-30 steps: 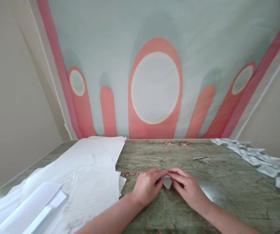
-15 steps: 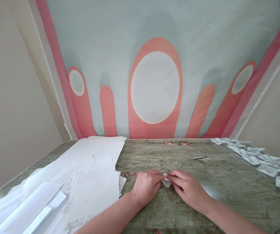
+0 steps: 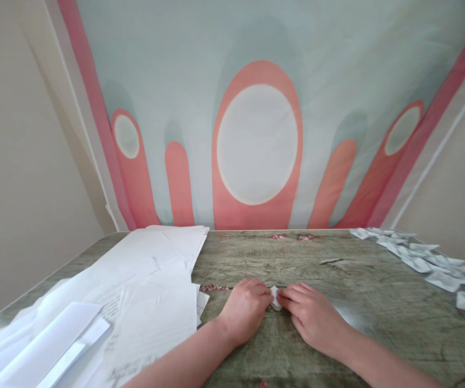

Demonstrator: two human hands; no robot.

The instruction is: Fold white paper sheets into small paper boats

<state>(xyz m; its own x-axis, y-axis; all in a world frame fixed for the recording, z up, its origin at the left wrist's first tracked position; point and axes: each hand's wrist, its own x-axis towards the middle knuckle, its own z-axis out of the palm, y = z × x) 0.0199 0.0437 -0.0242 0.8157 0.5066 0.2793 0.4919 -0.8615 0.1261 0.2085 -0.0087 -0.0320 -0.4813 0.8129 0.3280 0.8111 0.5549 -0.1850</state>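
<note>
A small folded piece of white paper [image 3: 275,297] lies between my two hands, near the middle of the wood-patterned table [image 3: 272,264]. My left hand [image 3: 246,307] grips its left side, fingers curled together. From the right, my right hand [image 3: 311,312] pinches the other side, with thumb and fingers pressed close. Both hands partly cover the paper, so its full shape is hidden. Only a narrow pale diamond of it shows between the fingertips.
Large white sheets [image 3: 163,248] cover the table's left side, with printed pages [image 3: 155,323] and folded strips [image 3: 50,345] on top. Several folded paper pieces [image 3: 422,258] line the right edge. A wall with a coral and pale green pattern [image 3: 256,215] rises behind the table.
My fingers have shifted slightly on the small paper. It shows narrower and more diamond-like now. My right hand has turned a little, its fingers closer together.
</note>
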